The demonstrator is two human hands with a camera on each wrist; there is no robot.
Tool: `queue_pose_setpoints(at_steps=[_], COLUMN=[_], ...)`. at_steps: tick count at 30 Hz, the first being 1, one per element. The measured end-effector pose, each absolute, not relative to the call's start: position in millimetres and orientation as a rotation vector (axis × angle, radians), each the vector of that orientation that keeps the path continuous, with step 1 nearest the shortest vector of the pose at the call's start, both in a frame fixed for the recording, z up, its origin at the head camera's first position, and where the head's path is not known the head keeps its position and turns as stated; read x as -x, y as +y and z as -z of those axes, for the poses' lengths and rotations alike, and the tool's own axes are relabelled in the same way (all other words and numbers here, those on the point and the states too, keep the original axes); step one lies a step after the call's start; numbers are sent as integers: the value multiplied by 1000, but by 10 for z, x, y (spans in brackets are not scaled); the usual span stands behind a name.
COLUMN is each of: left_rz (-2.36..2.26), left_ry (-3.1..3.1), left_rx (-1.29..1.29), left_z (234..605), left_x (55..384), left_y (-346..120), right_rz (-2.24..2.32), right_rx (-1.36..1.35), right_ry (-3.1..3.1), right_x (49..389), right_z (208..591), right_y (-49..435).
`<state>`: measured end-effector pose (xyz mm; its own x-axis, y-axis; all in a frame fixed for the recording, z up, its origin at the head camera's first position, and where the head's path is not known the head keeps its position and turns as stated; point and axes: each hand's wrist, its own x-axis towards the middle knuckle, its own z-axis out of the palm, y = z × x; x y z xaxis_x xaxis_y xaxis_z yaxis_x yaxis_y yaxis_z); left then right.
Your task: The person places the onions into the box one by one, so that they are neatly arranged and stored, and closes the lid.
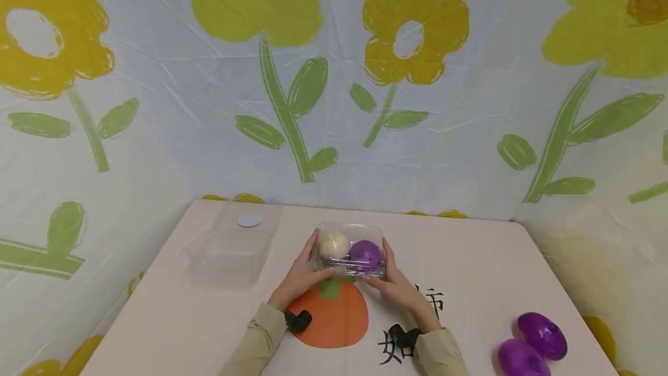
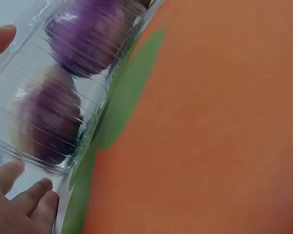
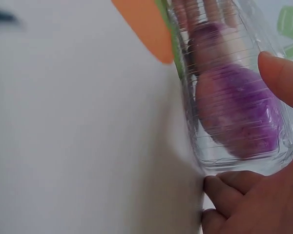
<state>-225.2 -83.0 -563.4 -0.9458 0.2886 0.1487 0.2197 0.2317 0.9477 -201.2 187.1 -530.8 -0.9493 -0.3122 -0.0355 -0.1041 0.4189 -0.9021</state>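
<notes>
In the head view a clear plastic clamshell box (image 1: 347,266) is held between both hands above the table's middle. Inside it lie a whitish round vegetable (image 1: 334,246) with purple on its underside and a purple one (image 1: 365,255); their exact kind is unclear. My left hand (image 1: 305,268) grips the box's left end, thumb on the near side. At the opposite end my right hand (image 1: 391,283) holds it likewise. Both wrist views show the ridged side of the box, with a thumb (image 3: 283,80) across it in the right one. The lid appears closed.
Another clear plastic box (image 1: 229,254) stands at the left with its lid raised back and a white oval label (image 1: 250,220) on it. Two glossy purple vegetables (image 1: 543,335) (image 1: 523,358) lie at the right. The tablecloth (image 1: 172,318) bears an orange persimmon print (image 1: 334,318).
</notes>
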Motion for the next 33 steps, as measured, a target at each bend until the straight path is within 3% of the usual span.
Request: queue_pose_setpoints(at_steps=[19, 33], left_rz=[-1978, -2039], left_ry=[2301, 2364], left_rx=[-428, -332], left_z=[5553, 5436], left_x=[2897, 2865], left_y=[-766, -711], right_rz=[1477, 1663], right_rx=[377, 339], right_ry=[2458, 2402], right_x=[2753, 2810], right_z=[5233, 5121], right_y=[1885, 1915])
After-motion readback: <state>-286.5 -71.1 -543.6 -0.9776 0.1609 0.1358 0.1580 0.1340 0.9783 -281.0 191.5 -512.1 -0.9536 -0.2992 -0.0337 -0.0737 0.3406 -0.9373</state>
